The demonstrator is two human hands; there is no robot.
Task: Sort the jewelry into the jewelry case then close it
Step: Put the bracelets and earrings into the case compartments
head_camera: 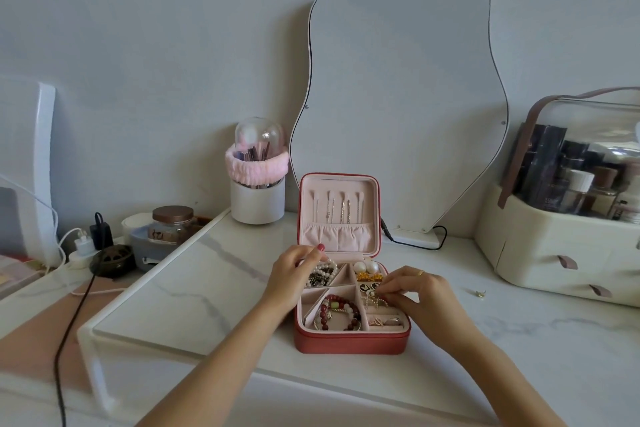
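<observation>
Near the front edge of the tabletop (519, 340), the red jewelry case (349, 340) is standing with its lid upright. The right hand (415, 291) is pinching a small gold earring (373, 294) over the compartments on the right side of the case. The left hand (294, 270) is resting with curled fingers on the back left corner, touching the pearl bracelet (323, 272). One small gold piece (479, 293) is lying on the tabletop, well apart to the right of the case.

Behind the hands a wavy mirror (398, 97) leans on the wall. Left of it stands a brush holder (257, 184) with a pink band. Far right sits a cosmetics organizer (554, 246); far left, a brown-lidded jar (172, 224).
</observation>
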